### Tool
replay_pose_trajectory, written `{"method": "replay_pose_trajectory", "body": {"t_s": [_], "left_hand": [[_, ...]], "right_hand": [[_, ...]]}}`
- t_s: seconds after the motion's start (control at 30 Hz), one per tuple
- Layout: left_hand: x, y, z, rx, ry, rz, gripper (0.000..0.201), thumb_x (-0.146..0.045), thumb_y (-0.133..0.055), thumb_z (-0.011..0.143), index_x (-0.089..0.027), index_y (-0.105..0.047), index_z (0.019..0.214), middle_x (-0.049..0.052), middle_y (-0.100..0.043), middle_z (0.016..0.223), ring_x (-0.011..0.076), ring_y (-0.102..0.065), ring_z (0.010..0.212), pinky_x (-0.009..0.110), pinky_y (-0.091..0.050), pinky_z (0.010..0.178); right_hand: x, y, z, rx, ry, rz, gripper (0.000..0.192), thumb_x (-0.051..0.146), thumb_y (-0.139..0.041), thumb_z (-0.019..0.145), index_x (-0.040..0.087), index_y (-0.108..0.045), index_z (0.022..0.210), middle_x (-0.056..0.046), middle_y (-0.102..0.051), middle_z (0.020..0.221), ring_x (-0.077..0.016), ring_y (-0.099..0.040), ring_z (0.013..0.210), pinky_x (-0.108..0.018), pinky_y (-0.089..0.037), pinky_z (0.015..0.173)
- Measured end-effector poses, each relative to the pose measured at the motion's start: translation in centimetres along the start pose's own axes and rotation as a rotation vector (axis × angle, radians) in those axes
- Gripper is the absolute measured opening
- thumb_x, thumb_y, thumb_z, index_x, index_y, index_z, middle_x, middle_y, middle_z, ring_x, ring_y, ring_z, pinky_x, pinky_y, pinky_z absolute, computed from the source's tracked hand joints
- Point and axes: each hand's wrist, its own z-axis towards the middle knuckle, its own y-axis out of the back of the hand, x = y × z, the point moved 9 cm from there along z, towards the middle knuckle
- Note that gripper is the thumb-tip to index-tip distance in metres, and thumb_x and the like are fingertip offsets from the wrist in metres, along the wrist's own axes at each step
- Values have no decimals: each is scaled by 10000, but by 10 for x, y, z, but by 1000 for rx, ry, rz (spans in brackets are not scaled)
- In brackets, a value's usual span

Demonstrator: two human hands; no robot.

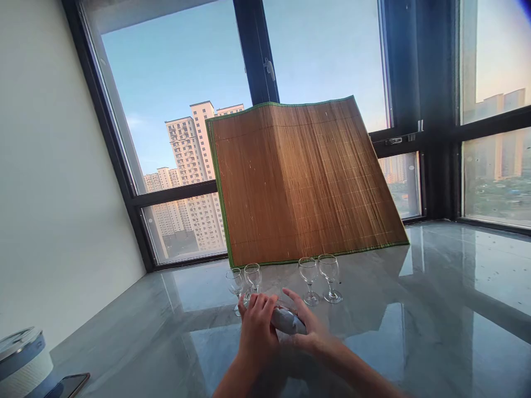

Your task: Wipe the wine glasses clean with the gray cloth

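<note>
A smooth, shiny grey rounded object (287, 320) is between my two hands, low over the counter; its exact kind does not show. My left hand (258, 320) is closed, its fingers curled over the object's left end and hiding that part. At the other end my right hand (310, 327) cups the object between thumb and fingers. Just beyond the hands stand several small clear stemmed glasses, all upright. Two are at the left, an outer glass (235, 281) and an inner glass (253, 274), partly covered by my left hand. The other pair is a glass (308, 271) and its neighbour (329, 270).
Behind the glasses a brown bamboo mat (298, 182) with green edging leans against the window frame (178, 193). The grey glossy counter (136, 337) reflects the windows. At the lower left are a lidded cup (25, 362) and a phone (68, 385), beside a white wall (62, 182).
</note>
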Motion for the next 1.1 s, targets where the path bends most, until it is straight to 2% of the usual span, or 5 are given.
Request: {"method": "replay_pose_trajectory", "body": {"t_s": [0.37, 0.5, 0.6, 0.97, 1.1], "left_hand": [[3, -1, -2, 1, 19, -56, 550, -23, -483, 614, -254, -648, 1085, 38, -676, 967, 258, -588, 1004, 496, -235, 1077], [4, -2, -2, -8, 46, -114, 545, -34, -487, 587, -252, -650, 1060, 46, -684, 967, 267, -595, 1003, 497, -243, 1070], [4, -3, -3, -3, 84, -145, 548, -46, -484, 577, -250, -647, 1059, 45, -691, 993, 269, -598, 1017, 502, -244, 1067], [-2, 0, -4, 49, -17, -89, 624, -101, -535, 572, -227, -605, 1179, 86, -676, 1091, 302, -587, 1072, 520, -271, 1082], [-3, 4, -3, -35, -16, 18, 503, -98, -550, 638, -223, -601, 1122, 68, -672, 1038, 279, -589, 1033, 510, -261, 1074]], "right_hand": [[-4, -1, 4, 30, 42, -46, 919, 162, -579, 553, 230, -339, 1437, -75, -672, 1200, -273, -637, 1101, -447, -457, 1002], [-4, 2, 1, -14, -7, -87, 920, 122, -535, 537, 232, -343, 1431, -46, -692, 1089, -236, -660, 948, -341, -515, 786], [-5, 6, -3, -48, -58, -125, 936, 110, -535, 557, 227, -315, 1459, -16, -679, 962, -181, -626, 745, -259, -455, 612], [9, 12, -8, -101, -112, 9, 832, 134, -556, 558, 240, -455, 1378, 1, -635, 912, -157, -583, 712, -244, -438, 601], [15, 13, -7, -185, -72, -42, 785, 146, -510, 545, 221, -485, 1326, 39, -574, 758, -132, -532, 596, -238, -409, 543]]}}
